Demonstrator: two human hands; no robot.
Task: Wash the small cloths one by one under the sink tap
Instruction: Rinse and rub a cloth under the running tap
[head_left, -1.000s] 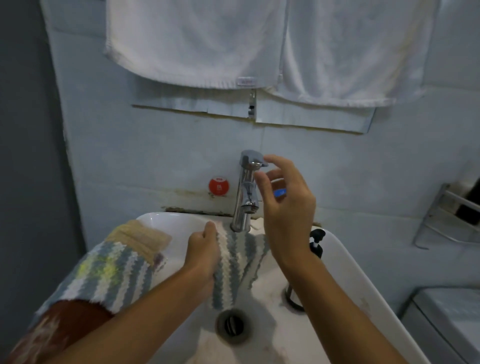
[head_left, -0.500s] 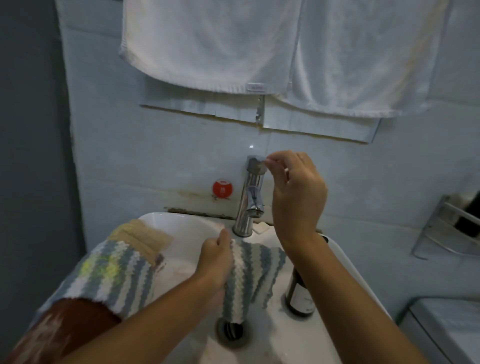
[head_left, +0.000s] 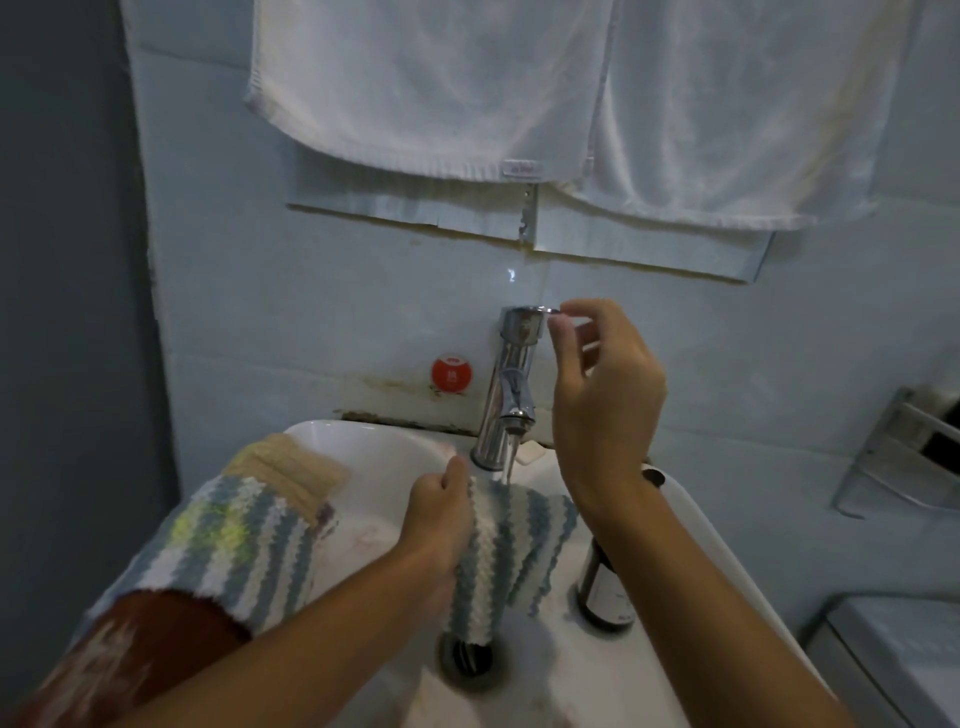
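A blue-and-white striped cloth (head_left: 506, 551) hangs crumpled over the sink's (head_left: 691, 561) basin beneath the running chrome tap (head_left: 511, 384) at the back rim, while more cloths (head_left: 234, 540) drape the left rim.

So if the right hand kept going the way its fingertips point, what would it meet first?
Most likely the tap's chrome top handle: the right hand has its fingertips pointing left, right beside the handle. Whether they already touch it is unclear.

tight basin, crowded on both sides

the pile of cloths (head_left: 228, 540) covers the sink (head_left: 691, 561) rim's left side, a dark bottle (head_left: 605, 587) stands right of the drain (head_left: 470, 657), and the tap (head_left: 511, 384) rises at the back; bare basin lies nearest the camera.
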